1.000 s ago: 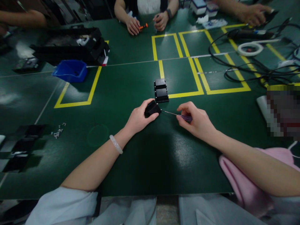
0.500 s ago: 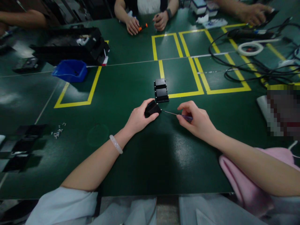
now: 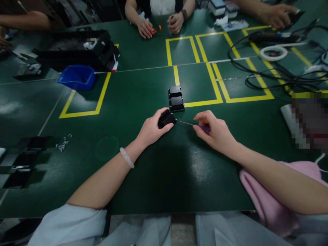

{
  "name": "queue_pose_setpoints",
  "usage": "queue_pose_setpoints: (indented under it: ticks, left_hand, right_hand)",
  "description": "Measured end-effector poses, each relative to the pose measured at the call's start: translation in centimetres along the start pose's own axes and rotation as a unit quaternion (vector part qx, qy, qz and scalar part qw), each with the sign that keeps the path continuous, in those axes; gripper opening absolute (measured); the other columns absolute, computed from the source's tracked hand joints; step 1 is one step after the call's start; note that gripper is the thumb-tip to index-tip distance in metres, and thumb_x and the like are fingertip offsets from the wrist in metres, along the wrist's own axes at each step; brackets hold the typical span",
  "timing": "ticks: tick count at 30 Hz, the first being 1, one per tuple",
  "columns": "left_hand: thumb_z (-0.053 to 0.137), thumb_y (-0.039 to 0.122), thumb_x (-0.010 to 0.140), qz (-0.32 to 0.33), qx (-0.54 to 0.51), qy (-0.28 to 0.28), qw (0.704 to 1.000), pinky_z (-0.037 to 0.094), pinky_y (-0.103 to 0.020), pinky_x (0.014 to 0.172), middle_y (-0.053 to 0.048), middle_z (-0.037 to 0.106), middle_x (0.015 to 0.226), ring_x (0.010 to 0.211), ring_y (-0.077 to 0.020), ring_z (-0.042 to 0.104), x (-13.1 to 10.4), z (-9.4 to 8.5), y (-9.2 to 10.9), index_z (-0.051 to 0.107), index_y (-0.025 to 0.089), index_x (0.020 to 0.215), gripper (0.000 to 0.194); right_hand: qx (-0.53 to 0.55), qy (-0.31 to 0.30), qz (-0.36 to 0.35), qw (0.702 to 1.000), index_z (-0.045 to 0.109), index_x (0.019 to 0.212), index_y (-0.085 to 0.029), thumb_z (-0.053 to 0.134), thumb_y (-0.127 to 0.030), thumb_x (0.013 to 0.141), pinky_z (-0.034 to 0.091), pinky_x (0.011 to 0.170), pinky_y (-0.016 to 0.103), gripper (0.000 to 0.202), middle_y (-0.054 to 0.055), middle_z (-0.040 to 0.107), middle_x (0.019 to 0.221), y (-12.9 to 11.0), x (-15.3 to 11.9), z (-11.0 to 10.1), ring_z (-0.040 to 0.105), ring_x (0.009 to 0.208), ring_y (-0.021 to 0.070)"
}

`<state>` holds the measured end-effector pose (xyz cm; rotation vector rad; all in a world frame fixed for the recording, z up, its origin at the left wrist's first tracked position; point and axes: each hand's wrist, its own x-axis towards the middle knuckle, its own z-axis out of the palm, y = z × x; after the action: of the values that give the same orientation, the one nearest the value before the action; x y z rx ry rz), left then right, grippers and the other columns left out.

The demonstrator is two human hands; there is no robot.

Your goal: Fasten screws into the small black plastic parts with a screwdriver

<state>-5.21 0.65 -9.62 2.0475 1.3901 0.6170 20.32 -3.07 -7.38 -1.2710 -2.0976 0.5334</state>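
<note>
My left hand [image 3: 151, 129] grips a small black block-shaped part [image 3: 166, 119] on the green table, thumb along its near side and fingers round its far side. In my right hand [image 3: 214, 131] is a screwdriver with a purplish handle [image 3: 204, 129], held between thumb and fingers. Its thin metal shaft [image 3: 185, 123] points left, and the tip meets a small screw at the part's right edge. Just beyond the held part, two similar black parts [image 3: 176, 102] with small screws along their sides stand in a row.
Loose screws [image 3: 63, 144] lie at left, near more black parts [image 3: 24, 159]. A blue bin [image 3: 78, 78] stands before a black tray [image 3: 74, 48]. Black cables [image 3: 279, 77] spread at right, with a pink cloth [image 3: 269, 201] nearer. Co-workers' hands [image 3: 145, 28] rest across the table.
My hands, the black part and the screwdriver stay in almost the same place; the handle looks slightly turned. At the far left, a co-worker's hand has moved into view.
</note>
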Motion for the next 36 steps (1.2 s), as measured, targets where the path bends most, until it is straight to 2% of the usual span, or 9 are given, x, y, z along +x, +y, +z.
queue_pose_setpoints:
  ticks: [4, 9, 17, 22, 31, 36]
  left_hand:
    - [0.061, 0.05, 0.088, 0.0, 0.001, -0.001, 1.0, 0.055, -0.039, 0.087, -0.009, 0.068, 0.123, 0.105, -0.0285, 0.069, -0.01, -0.04, 0.13, 0.047, 0.024, 0.143, 0.062]
    - [0.061, 0.051, 0.089, -0.001, 0.008, -0.013, 1.0, 0.054, -0.04, 0.087, -0.009, 0.068, 0.124, 0.108, -0.0293, 0.068, 0.0, -0.02, 0.22, 0.046, 0.023, 0.144, 0.064]
    - [0.061, 0.051, 0.088, 0.006, 0.009, -0.005, 1.0, 0.054, -0.039, 0.087, -0.008, 0.069, 0.123, 0.107, -0.0292, 0.069, 0.01, 0.09, 0.03, 0.047, 0.025, 0.143, 0.063]
    - [0.061, 0.051, 0.089, 0.006, 0.01, -0.007, 1.0, 0.054, -0.039, 0.085, -0.008, 0.069, 0.123, 0.104, -0.0285, 0.069, 0.0, 0.08, 0.0, 0.046, 0.025, 0.144, 0.063]
    - [0.061, 0.052, 0.089, -0.001, 0.01, -0.011, 1.0, 0.054, -0.039, 0.086, -0.008, 0.069, 0.122, 0.104, -0.0288, 0.069, -0.02, 0.02, 0.17, 0.046, 0.024, 0.145, 0.064]
    - [0.061, 0.05, 0.089, -0.004, 0.016, -0.013, 1.0, 0.054, -0.041, 0.087, -0.009, 0.069, 0.123, 0.107, -0.0302, 0.068, 0.0, -0.01, 0.2, 0.046, 0.024, 0.145, 0.064]
  right_hand:
    - [0.002, -0.006, 0.007, 1.0, 0.05, 0.106, -0.023, 0.052, -0.027, 0.094, 0.04, 0.057, 0.024, 0.013, -0.006, 0.055, 0.065, 0.03, 0.01, -0.03, 0.055, 0.054, 0.0119]
    - [-0.026, -0.005, -0.004, 1.0, 0.051, 0.106, -0.022, 0.056, -0.025, 0.089, 0.044, 0.061, 0.026, 0.018, -0.001, 0.061, 0.076, 0.13, 0.04, 0.23, 0.061, 0.064, 0.0147]
    - [-0.02, 0.029, -0.013, 0.999, 0.052, 0.096, -0.023, 0.056, -0.022, 0.085, 0.045, 0.06, 0.026, 0.012, -0.003, 0.06, 0.071, -0.16, -0.05, -0.02, 0.06, 0.061, 0.0137]
    - [-0.019, 0.024, -0.017, 0.999, 0.052, 0.093, -0.023, 0.055, -0.021, 0.084, 0.045, 0.059, 0.026, 0.01, -0.002, 0.059, 0.07, -0.33, -0.09, -0.12, 0.059, 0.06, 0.0134]
    - [-0.021, 0.009, -0.012, 1.0, 0.052, 0.095, -0.022, 0.055, -0.022, 0.085, 0.044, 0.06, 0.026, 0.01, -0.003, 0.059, 0.07, -0.25, -0.05, -0.1, 0.059, 0.059, 0.0131]
    - [-0.013, 0.003, 0.009, 1.0, 0.052, 0.097, -0.022, 0.053, -0.027, 0.092, 0.042, 0.058, 0.025, 0.007, -0.004, 0.058, 0.066, -0.28, -0.03, -0.11, 0.058, 0.056, 0.0126]
